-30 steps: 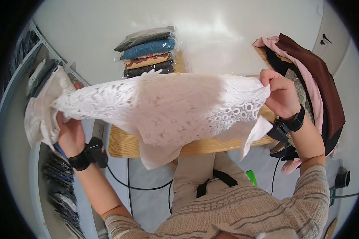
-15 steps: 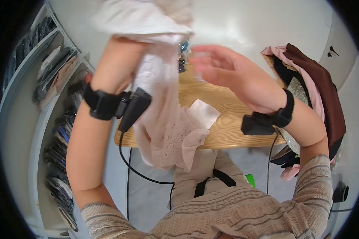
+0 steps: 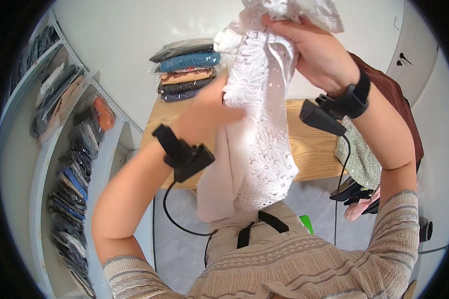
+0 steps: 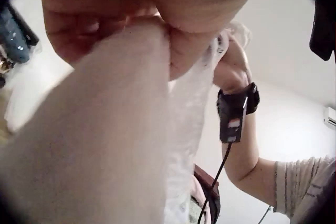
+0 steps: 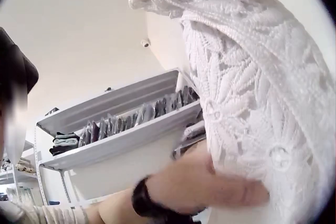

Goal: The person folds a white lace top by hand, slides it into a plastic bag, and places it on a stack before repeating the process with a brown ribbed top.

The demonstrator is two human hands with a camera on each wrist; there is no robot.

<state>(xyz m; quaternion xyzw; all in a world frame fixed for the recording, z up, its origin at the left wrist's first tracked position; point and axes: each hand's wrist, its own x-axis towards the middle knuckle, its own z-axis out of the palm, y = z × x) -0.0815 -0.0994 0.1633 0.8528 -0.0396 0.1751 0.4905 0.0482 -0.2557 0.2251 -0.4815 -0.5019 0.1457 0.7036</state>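
White lace garment held up and hanging above the table's near edge, judged not yet folded or laid down; right hand has fingers clamped on its upper part, left hand's blurred fingers apparently pinching its side.

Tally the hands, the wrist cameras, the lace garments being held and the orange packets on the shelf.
Left hand and right hand: 2
Wrist cameras: 2
Lace garment: 1
Orange packet: 1
Total: 6
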